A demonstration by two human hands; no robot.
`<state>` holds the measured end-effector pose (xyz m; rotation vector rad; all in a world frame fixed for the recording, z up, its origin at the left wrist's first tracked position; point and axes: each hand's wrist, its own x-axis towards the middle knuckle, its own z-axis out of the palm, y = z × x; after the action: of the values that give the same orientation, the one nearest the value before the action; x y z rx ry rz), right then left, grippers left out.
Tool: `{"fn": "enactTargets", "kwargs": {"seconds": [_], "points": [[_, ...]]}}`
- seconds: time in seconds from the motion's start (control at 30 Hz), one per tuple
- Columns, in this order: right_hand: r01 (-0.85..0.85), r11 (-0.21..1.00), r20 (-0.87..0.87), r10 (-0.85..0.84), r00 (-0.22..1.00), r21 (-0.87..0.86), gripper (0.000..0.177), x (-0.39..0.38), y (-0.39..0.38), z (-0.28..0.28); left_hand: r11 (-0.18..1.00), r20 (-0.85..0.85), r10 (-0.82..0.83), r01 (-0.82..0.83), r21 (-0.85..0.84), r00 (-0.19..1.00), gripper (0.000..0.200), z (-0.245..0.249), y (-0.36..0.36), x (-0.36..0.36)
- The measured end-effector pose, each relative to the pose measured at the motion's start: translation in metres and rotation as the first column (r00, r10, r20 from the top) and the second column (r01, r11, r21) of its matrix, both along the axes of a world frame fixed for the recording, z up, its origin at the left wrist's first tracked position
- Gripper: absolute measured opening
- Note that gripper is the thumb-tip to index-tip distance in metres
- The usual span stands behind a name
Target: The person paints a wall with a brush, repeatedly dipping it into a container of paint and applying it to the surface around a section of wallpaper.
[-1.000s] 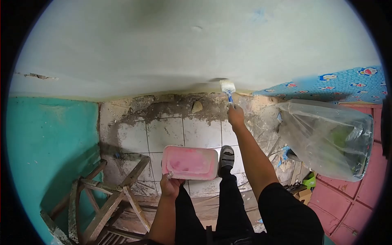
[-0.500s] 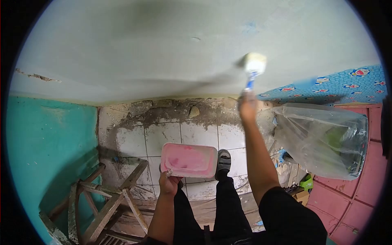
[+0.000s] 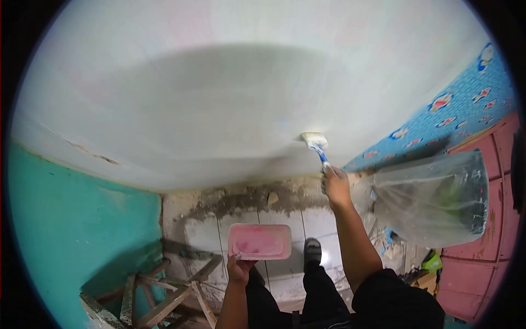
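Note:
My right hand is closed around the blue-and-white handle of a paintbrush. The brush's broad pale bristles are at the white wall, low on its right half. Lower down, my left hand grips the near left corner of a shallow pink tray, thumb over the rim and fingers underneath. Pink and whitish paint smears coat the tray's inside. The tray is held level above the tiled floor, in front of my legs.
A wooden trestle stands at lower left by the green wall. On the right, clear plastic sheeting covers something beside a pink door. Blue patterned wallpaper borders the white wall. Rubble lies along the wall's base.
The view has tilted up, showing more of the wall. My right hand has brought the brush lower and a little left on the wall. My left hand still holds the tray.

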<state>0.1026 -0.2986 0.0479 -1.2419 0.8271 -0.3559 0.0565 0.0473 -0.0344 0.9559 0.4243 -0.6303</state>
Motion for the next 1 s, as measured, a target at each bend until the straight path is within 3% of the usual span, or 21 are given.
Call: {"fn": "enactTargets", "kwargs": {"seconds": [0.13,0.17,0.27,0.33,0.37,0.43,0.53,0.6,0.67,0.7,0.77,0.87,0.97,1.0], "points": [[0.025,0.998,0.303,-0.005,0.953,-0.062,0.023,-0.033,-0.015,0.103,0.997,0.036,0.07,-0.071,0.023,0.997,0.054,0.055,-0.026,0.003],[0.031,0.984,0.344,0.032,0.938,-0.176,0.024,-0.036,-0.023,0.108,0.998,0.062,0.062,-0.064,0.025,0.996,0.053,0.064,-0.033,0.003],[0.085,0.968,0.389,0.015,0.921,-0.237,0.024,-0.023,-0.044,0.073,0.994,0.063,0.107,-0.106,-0.023,0.992,0.05,0.083,-0.052,-0.005],[-0.066,0.821,-0.022,0.066,0.998,-0.567,0.027,-0.013,-0.064,-0.004,0.99,0.055,0.139,-0.137,-0.029,0.989,0.048,0.094,-0.067,-0.013],[-0.207,0.728,-0.249,0.051,0.967,-0.654,0.032,-0.01,-0.069,-0.058,0.989,0.057,0.148,-0.148,-0.013,0.987,0.048,0.1,-0.075,-0.019],[-0.367,0.798,-0.5,0.096,0.861,-0.479,0.041,-0.017,-0.064,-0.128,0.986,0.056,0.169,-0.168,-0.018,0.984,0.048,0.109,-0.083,-0.034],[-0.759,0.567,-0.737,0.354,0.576,-0.321,0.046,-0.03,-0.075,-0.175,0.982,0.107,0.17,-0.177,0.062,0.98,0.052,0.126,-0.085,-0.05],[-0.47,0.71,-0.497,0.193,0.846,-0.524,0.045,-0.026,-0.064,-0.172,0.974,0.097,0.204,-0.212,0.074,0.974,0.053,0.137,-0.078,-0.061],[-0.281,0.876,-0.331,0.15,0.932,-0.393,0.044,-0.018,-0.058,-0.098,0.97,0.082,0.222,-0.229,0.084,0.972,0.052,0.149,-0.074,-0.067],[-0.268,0.948,-0.298,0.209,0.931,-0.173,0.043,-0.013,-0.064,-0.026,0.969,0.072,0.224,-0.23,0.094,0.972,0.052,0.155,-0.071,-0.07],[-0.217,0.974,-0.194,0.202,0.96,-0.059,0.027,0.002,-0.074,-0.011,0.969,0.069,0.22,-0.226,0.103,0.973,0.052,0.163,-0.064,-0.074],[-0.226,0.973,0.067,0.223,0.973,0.048,0.023,-0.032,-0.066,0.101,0.972,0.093,0.209,-0.217,0.089,0.973,0.052,0.184,-0.066,-0.07],[-0.3,0.954,0.149,0.298,0.943,-0.01,0.028,-0.052,-0.06,0.152,0.982,0.116,0.177,-0.184,0.051,0.977,0.053,0.194,-0.066,-0.061],[-0.348,0.933,0.245,0.317,0.916,0.095,0.029,-0.053,-0.064,0.155,0.983,0.116,0.17,-0.177,0.05,0.979,0.053,0.195,-0.068,-0.059]]}}
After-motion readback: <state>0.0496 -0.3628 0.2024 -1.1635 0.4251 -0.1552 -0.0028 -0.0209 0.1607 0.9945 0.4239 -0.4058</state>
